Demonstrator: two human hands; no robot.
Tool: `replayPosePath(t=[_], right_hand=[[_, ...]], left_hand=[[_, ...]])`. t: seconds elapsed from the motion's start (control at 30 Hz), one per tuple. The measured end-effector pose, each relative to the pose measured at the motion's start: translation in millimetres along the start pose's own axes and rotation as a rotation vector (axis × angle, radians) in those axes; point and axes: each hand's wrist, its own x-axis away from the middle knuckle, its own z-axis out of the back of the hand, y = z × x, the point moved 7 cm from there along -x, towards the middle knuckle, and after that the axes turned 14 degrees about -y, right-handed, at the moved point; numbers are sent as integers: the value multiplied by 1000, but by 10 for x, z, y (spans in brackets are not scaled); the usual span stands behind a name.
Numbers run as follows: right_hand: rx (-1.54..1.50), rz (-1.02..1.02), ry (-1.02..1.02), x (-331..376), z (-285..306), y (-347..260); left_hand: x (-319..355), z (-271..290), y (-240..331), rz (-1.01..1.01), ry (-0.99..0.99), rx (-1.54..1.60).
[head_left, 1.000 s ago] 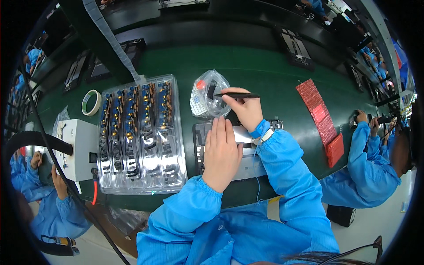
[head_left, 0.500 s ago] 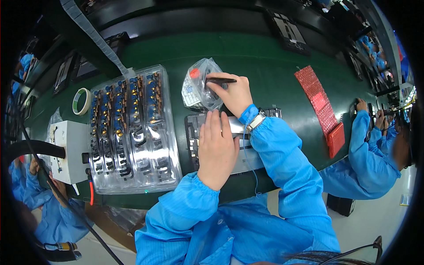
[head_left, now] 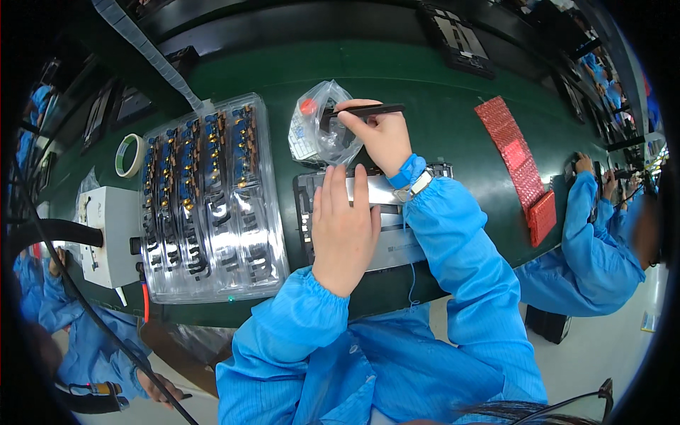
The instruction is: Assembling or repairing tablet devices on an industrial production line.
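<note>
In my right hand (head_left: 382,138) is a pair of black tweezers (head_left: 379,110), held between thumb and fingers. Their tip end reaches over the clear plastic bag (head_left: 340,145), which has a red round spot and a white printed label. Small contents of the bag cannot be made out. My left hand (head_left: 345,237) lies with fingers stretched out over a flat black and silver device panel (head_left: 397,248), covering part of it. The panel's upper edge runs just below the bag. A wrist strap (head_left: 412,173) with a blue cord is on my right wrist.
A clear tray (head_left: 273,234) of small circuit parts stands left, beside a white box (head_left: 117,237) and a tape roll (head_left: 130,156). Red bubble wrap (head_left: 511,152) lies right. Another black panel (head_left: 457,42) is at the back. Co-workers in blue sit on both sides.
My right hand has shifted slightly, and the tweezers now show more of their length to the right. My left hand stays on the panel. The whole view has tilted a little.
</note>
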Motion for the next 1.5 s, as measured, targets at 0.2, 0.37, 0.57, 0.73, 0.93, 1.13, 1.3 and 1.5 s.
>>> replayPosePath(t=[0.2, 0.37, 0.57, 0.73, 0.93, 1.13, 1.3, 1.5], right_hand=[[-222, -19, -34, 36, 32, -63], [-263, 15, -37, 67, 61, -15], [-47, 52, -24, 131, -71, -190], [-44, 94, 13, 130, -13, -184], [-71, 67, -21, 220, 81, -266], [1, 24, -350, 735, 25, -1112], [352, 358, -474, 1061, -131, -1501], [237, 282, -477, 1209, -161, -1492]], left_hand=[[19, 94, -73, 37, 78, -55], [20, 110, -30, 36, 139, -139], [20, 43, -57, 24, 126, -108], [-5, 44, -66, 40, 117, -54], [10, 129, -44, -70, 249, 266], [103, 270, -317, -168, 384, 1793], [242, 291, 48, -260, 68, 2576], [434, 295, 120, -278, 64, 2692]])
